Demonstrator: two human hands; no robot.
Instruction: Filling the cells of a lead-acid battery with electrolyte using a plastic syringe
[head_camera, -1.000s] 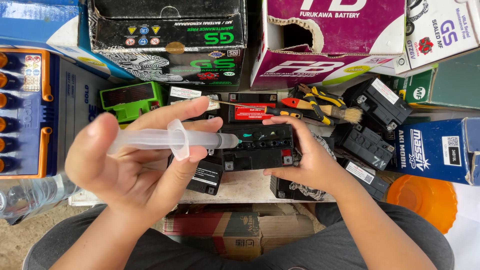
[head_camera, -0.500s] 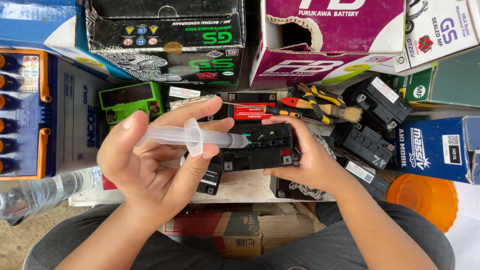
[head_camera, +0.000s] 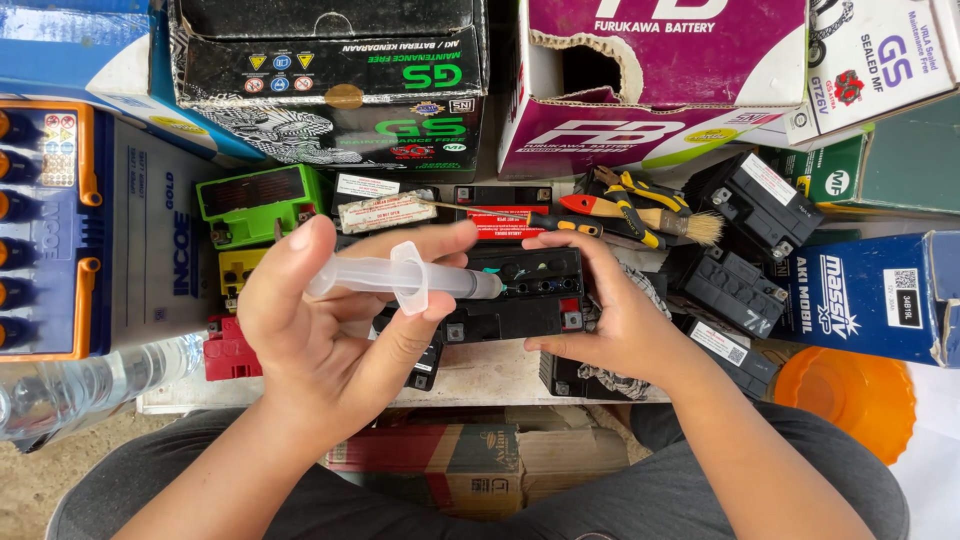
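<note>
The left hand (head_camera: 325, 335) holds a clear syringe (head_camera: 400, 277) lying sideways, tip pointing right at the small black battery (head_camera: 520, 295) that the right hand (head_camera: 610, 310) grips on the table.

Syringe (head_camera: 400, 277) translucent smooth plastic; battery (head_camera: 520, 295) matt black plastic; brush (head_camera: 640, 215) wooden handle.

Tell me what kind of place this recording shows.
Probably a small battery repair or sales stall: black batteries crowd the bench, battery cartons stand behind, and pliers and a brush lie among them.
</note>
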